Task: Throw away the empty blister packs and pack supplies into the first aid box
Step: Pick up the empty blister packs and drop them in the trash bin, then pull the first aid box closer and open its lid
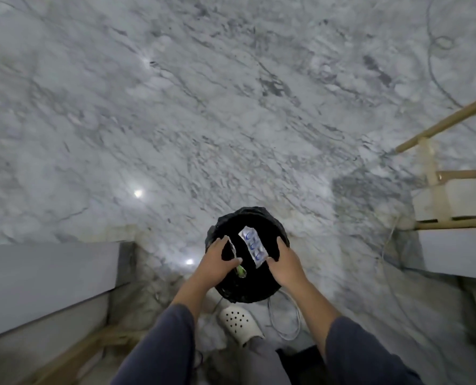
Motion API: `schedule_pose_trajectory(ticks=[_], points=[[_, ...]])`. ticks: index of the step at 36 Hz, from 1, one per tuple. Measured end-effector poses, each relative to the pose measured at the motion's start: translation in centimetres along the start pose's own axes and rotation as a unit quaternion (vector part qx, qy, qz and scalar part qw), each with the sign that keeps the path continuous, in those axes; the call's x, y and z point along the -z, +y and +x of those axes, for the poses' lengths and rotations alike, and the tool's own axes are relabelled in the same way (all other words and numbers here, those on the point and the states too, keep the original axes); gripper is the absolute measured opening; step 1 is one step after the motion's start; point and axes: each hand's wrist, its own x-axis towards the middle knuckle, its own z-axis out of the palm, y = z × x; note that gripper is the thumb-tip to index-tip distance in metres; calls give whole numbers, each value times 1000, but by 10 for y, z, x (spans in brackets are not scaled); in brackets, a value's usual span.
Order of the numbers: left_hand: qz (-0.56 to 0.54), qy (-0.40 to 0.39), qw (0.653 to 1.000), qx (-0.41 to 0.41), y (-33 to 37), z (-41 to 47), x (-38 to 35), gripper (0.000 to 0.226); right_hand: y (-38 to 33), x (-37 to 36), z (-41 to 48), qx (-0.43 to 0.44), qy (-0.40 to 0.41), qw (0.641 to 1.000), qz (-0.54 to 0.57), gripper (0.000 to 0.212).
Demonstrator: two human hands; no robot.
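Grey-veined marble flooring [231,107] fills most of the view, with bright spots of ceiling light mirrored in its polish. Pale grey furniture with wooden trim [45,284] runs along the lower left, and a white unit on a wooden frame [453,195] stands at the right edge. Between them, on the floor, sits a round bin lined with a black bag [259,293], seen from straight above.

Both arms in dark blue sleeves [159,351] reach over the bin's mouth. The left hand [217,262] has its fingers curled around the upper end of a thin, crumpled blister strip with a green tip [238,266]; the strip hangs edge-on over the dark opening. The right hand [286,265] is spread and loose, fingers apart, gripping nothing. Just beside its thumb, a silver blister pack with blue print [253,247] hangs tilted over the bin's opening; whether the thumb still touches its lower corner cannot be told.

Below the bin, a white perforated clog [239,323] shows on the person's foot, next to a loop of pale cable [292,320] lying on the marble.
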Motion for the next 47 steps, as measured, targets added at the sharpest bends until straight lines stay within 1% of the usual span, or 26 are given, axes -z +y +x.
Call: schedule_pose_trajectory(ticks=[3,6,9,13,15,20,26,29,32,36,38,42,46,47], points=[[36,19,999,-7,10,-18,9,74,-10,8,-15,13,-3,999,-49,62],[80,57,994,-43,26,-44,24,65,-30,20,-35,57,7,993,-104,63],[131,110,984,-56,42,-80,46,69,-62,35,-59,115,27,981,-151,63],[217,192,954,-71,54,-139,80,70,-115,54,-106,201,52,951,-228,63],[244,248,934,-75,55,-174,97,70,-142,58,-135,244,72,933,-256,64],[269,354,894,-64,35,-277,136,70,-199,43,-219,346,106,886,-290,68],[228,473,850,-37,-34,-411,149,71,-230,-20,-334,447,97,835,-306,68],[184,506,843,-9,-82,-472,143,72,-233,-62,-385,493,70,808,-314,70],[167,533,829,31,-134,-527,127,74,-230,-110,-432,552,73,769,-314,71],[136,561,814,64,-205,-591,94,73,-218,-179,-489,614,44,718,-325,70],[112,565,813,82,-240,-618,76,72,-210,-213,-514,641,31,690,-334,69],[72,563,815,117,-302,-667,34,71,-184,-275,-561,692,0,619,-371,67],[54,568,810,136,-358,-691,-8,71,-155,-320,-591,726,-58,559,-396,68],[43,561,814,145,-374,-696,-21,73,-145,-335,-596,733,-76,537,-410,69]])
